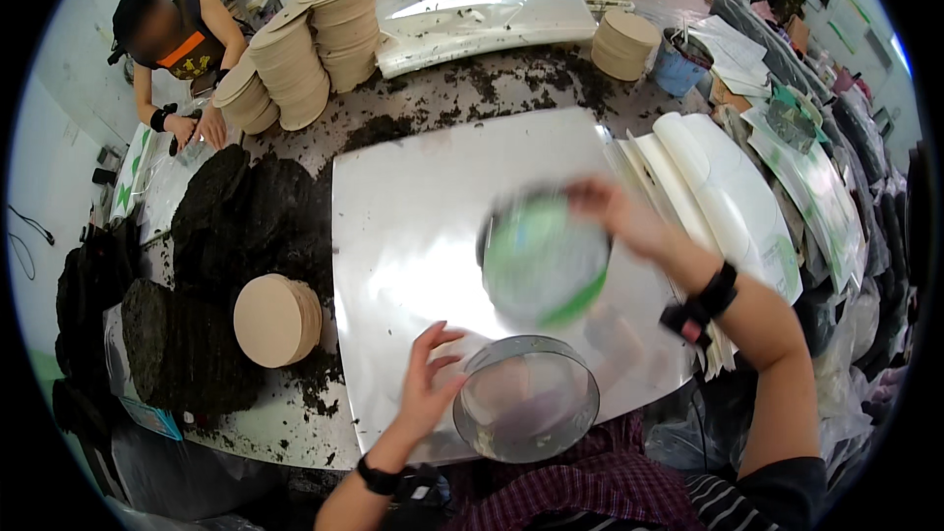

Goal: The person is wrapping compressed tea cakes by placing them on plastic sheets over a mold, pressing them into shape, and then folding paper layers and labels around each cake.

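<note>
My right hand (618, 214), blurred by motion, grips the far edge of a round green-and-white disc (544, 261). The disc is smeared too and tilts above a shiny metal sheet (413, 187). Below it, close to me, a shallow round metal ring (590, 411) stands on the sheet's front part. My left hand (430, 383) is at the ring's left side, fingers spread and thumb by the rim. Whether that thumb touches the rim, I cannot tell.
Dark crumbly slabs (187, 344) lie at the left beside a stack of beige discs (270, 320). Taller disc stacks (290, 79) and another sheet (482, 10) stand behind. Curled white sheets (723, 187) and a blue bucket (678, 69) are at the right. A co-worker (187, 49) works far left.
</note>
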Available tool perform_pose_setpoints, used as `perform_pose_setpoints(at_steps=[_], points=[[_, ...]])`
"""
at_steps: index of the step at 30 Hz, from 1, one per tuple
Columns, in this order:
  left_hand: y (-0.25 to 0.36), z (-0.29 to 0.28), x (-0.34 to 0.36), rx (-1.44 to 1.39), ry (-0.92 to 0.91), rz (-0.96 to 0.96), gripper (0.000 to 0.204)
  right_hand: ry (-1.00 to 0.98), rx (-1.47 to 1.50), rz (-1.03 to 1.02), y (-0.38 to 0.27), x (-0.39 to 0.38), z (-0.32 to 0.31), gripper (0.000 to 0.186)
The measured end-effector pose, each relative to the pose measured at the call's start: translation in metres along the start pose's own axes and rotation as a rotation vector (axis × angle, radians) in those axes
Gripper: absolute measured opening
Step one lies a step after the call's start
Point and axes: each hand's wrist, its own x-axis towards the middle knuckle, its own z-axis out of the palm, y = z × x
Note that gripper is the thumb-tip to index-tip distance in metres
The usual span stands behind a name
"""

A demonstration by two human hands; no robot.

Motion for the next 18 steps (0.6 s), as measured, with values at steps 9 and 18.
perform_pose_setpoints(at_steps=[9, 18], points=[[0.012, -0.097, -0.075, 0.967, -0.592, 0.181, 0.015, -0.349, -0.816, -0.692, -0.043, -0.043, 0.050, 0.075], [-0.031, -0.108, -0.041, 0.798, -0.479, -0.073, 0.010, -0.346, -0.740, -0.731, 0.072, -0.199, 0.115, 0.032]])
